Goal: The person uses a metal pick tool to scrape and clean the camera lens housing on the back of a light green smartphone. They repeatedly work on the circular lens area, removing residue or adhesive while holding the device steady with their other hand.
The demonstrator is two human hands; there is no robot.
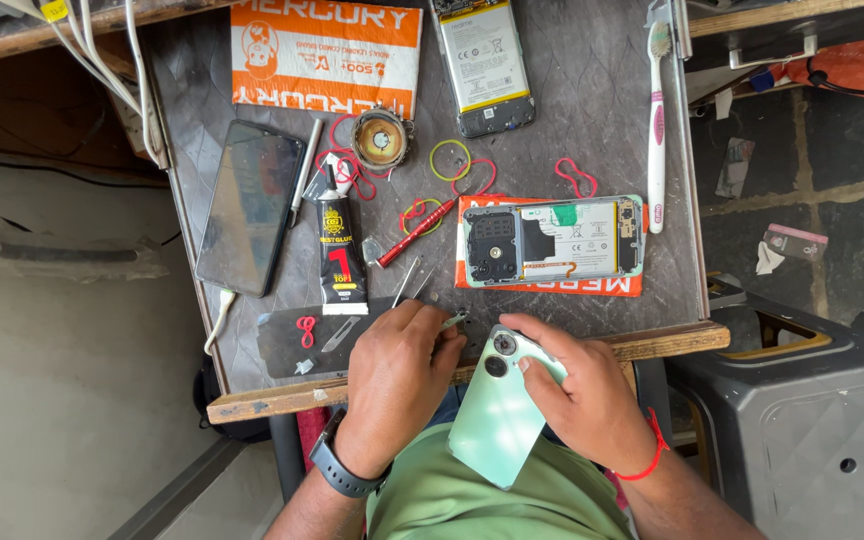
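My right hand (577, 390) grips a pale green phone back cover (497, 415) at its camera end, tilted over my lap at the table's near edge. My left hand (397, 375), with a dark watch on the wrist, pinches a small thin metal tool (452, 321) whose tip points at the cover's top corner. Just beyond, an opened phone body (552, 240) with its battery showing lies on an orange packet (549, 284). A red screwdriver (417, 232) and tweezers (407, 280) lie near my left hand.
On the dark worktable (592, 120): a black glue tube (340, 255), a dark phone (250, 205) face up, a second opened phone (479, 60), a toothbrush (657, 120), several rubber bands, a round speaker part (380, 138), an orange packet (324, 55). A grey stool (802, 420) stands at right.
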